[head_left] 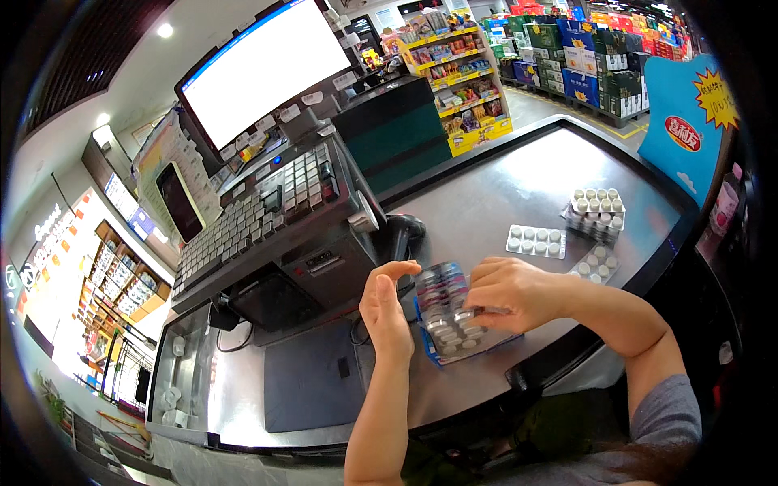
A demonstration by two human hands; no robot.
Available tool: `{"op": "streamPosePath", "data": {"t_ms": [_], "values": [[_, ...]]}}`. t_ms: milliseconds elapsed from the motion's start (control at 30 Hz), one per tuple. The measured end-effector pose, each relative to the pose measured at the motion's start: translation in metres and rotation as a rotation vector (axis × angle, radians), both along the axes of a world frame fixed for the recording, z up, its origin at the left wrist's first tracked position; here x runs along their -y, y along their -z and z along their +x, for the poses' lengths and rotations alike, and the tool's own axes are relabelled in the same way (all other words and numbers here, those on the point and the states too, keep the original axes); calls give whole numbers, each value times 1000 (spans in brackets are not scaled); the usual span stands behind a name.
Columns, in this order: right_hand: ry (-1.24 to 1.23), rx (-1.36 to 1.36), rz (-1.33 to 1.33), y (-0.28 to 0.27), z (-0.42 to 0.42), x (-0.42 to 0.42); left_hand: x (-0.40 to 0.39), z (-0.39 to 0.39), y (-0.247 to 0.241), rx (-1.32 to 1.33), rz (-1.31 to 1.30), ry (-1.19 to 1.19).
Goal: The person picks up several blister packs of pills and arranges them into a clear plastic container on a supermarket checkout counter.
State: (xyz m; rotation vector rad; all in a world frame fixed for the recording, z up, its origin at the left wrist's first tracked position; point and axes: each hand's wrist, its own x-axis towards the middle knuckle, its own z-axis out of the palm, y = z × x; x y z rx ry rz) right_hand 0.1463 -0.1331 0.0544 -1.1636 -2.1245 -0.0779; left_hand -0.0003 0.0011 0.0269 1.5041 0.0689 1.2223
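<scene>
A motion-blurred stack of blister packs (447, 304) with round pale pieces lies between my hands, over a blue-edged box or tray (430, 347) on the counter. My right hand (516, 293) grips the right side of this stack, its fingertips partly hidden by the packs. To the left, my left hand (386, 310) is held upright with thumb and fingers apart, a fingertip close to the stack's upper left corner; whether it touches is unclear. Further right lie a single blister pack (536, 241), a small pile of packs (595, 209) and another pack (594, 265).
The metal checkout counter (468, 209) has a raised black rim. A black handheld scanner (406, 234) stands by the till keyboard (261, 212), below a monitor (267, 67). A phone (180, 200) rests left of the keys. A blue display panel (684, 133) borders the far right.
</scene>
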Motion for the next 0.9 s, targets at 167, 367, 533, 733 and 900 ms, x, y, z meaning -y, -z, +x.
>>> {"op": "streamPosePath", "data": {"t_ms": [167,367,533,733,900], "values": [[63,75,94,11,-10,-6,2,1,0,-149,-11,6],[98,102,-36,4,-5,-1,-2,1,3,-135,-89,86],[57,40,-177,13,0,-4,-3,1,6,-143,-43,91],[164,182,-164,16,-7,-2,-3,2,7,-165,-28,77],[271,337,-234,8,-9,1,-3,2,7,-179,-17,83]]}}
